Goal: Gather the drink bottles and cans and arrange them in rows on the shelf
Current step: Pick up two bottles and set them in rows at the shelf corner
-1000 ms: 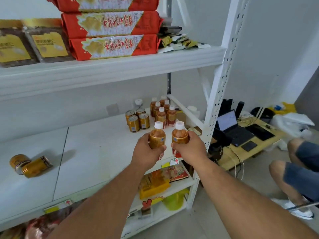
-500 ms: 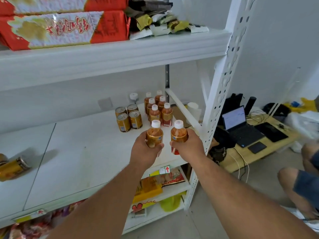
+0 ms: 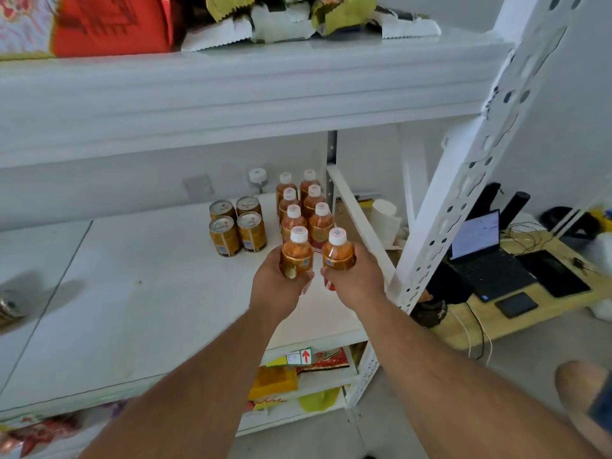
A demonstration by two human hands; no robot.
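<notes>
Amber drink fills both small bottles the person holds upright just below the middle of the frame. The left hand [image 3: 276, 286] is wrapped around the left bottle [image 3: 297, 256], and the right hand [image 3: 356, 279] is wrapped around the right bottle [image 3: 338, 253], white caps up, the two side by side and nearly touching. They hover over the white shelf [image 3: 139, 293], just in front of the standing bottles [image 3: 303, 210], which form two columns of three running toward the back wall. Whether the held bottles already touch the board I cannot tell; the hands hide their bases.

By my reading this is the placing step: a new pair is being added to the front of the two bottle columns. The next move calls for lowering each bottle straight down in line with its column, close behind without knocking the front ones, then letting the fingers go loose and drawing back.

Left of the bottles, four gold cans [image 3: 236, 223] stand in a two-by-two block. At the far left edge a fallen can [image 3: 10, 306] lies on its side, blurred, well apart from the rest; it looks yet to be gathered.

The shelf above, along the top of the frame, holds a red packet [image 3: 109, 24] and crumpled snack wrappers [image 3: 298, 18]. The lower shelf [image 3: 331, 379], under the hands, holds yellow and red snack packs [image 3: 275, 379].
</notes>
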